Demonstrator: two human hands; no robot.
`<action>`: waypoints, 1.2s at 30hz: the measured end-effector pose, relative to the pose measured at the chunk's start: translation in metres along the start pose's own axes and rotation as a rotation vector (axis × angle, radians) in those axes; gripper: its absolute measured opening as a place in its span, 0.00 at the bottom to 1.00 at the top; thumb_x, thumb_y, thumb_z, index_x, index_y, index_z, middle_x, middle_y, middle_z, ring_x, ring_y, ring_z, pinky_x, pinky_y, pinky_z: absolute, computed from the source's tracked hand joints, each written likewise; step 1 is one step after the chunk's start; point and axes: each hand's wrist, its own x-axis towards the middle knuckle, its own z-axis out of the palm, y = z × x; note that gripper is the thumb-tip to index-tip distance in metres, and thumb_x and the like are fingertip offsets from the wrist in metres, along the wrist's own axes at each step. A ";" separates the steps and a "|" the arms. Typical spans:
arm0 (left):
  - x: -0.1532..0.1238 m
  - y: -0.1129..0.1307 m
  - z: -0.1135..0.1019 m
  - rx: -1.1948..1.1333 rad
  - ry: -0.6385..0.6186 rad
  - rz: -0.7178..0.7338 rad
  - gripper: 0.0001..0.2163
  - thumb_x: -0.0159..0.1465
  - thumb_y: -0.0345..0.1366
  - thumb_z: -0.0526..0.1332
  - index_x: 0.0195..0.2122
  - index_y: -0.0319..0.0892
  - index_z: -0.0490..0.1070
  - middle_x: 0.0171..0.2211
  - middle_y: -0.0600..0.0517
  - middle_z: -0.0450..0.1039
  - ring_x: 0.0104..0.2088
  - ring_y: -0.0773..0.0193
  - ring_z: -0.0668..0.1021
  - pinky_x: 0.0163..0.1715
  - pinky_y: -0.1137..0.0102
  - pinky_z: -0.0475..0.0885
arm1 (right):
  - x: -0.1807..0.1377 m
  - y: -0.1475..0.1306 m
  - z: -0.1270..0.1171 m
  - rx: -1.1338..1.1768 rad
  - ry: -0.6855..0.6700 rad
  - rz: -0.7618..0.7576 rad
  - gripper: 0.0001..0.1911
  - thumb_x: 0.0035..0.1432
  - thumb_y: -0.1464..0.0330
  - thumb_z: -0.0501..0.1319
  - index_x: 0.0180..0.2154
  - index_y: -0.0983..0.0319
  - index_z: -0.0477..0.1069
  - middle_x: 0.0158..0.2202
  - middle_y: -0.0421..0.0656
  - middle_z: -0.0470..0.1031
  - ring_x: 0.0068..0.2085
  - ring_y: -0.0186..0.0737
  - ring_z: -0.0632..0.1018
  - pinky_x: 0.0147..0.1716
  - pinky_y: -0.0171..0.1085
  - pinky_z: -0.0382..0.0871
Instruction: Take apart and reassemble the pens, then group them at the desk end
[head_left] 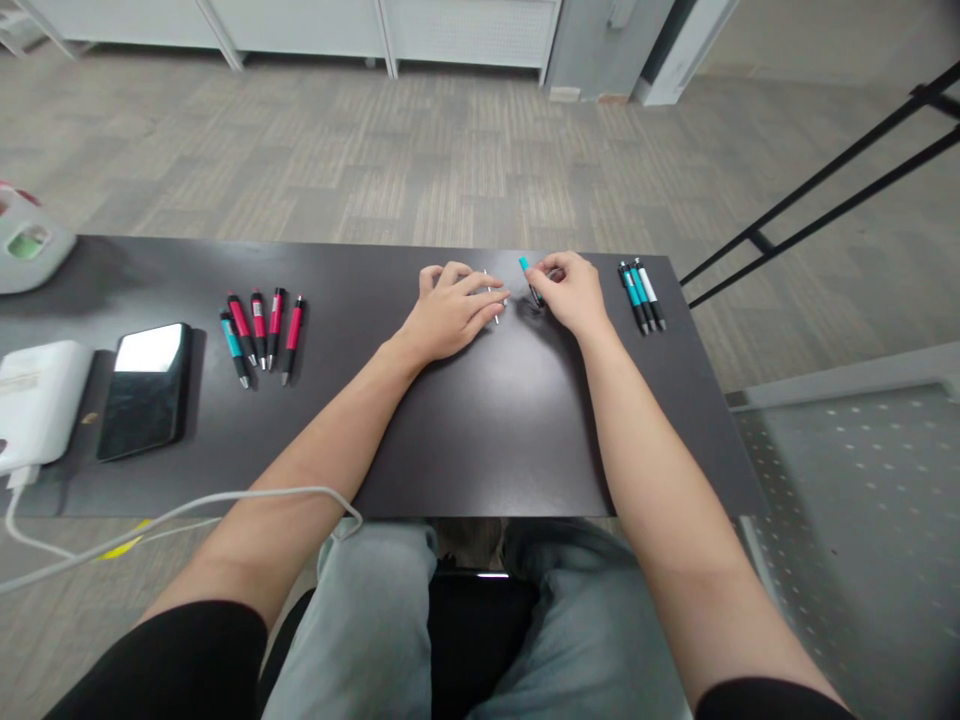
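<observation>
My left hand [450, 312] lies palm down on the black table [487, 430], fingers stretched toward a thin white pen refill [493, 298] at its fingertips. My right hand [571, 292] pinches a teal and black pen part [529, 278] just to the right of it, near the table's far edge. At the far right lie three pens [642, 294], teal, black and white. On the left a row of several pens [261, 332], mostly red with one teal, lies side by side.
A black phone [146, 388] and a white device [37, 400] with a white cable [172, 515] sit at the table's left end. A grey-white object [26, 250] is at the far left. A black metal frame [825, 195] stands to the right.
</observation>
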 end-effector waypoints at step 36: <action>-0.002 0.031 0.023 0.006 -0.025 0.177 0.13 0.82 0.39 0.66 0.57 0.56 0.92 0.60 0.46 0.89 0.64 0.39 0.77 0.69 0.37 0.60 | 0.006 0.006 0.021 0.435 -0.030 -0.063 0.33 0.67 0.33 0.76 0.39 0.53 0.73 0.33 0.37 0.78 0.39 0.43 0.83 0.47 0.45 0.84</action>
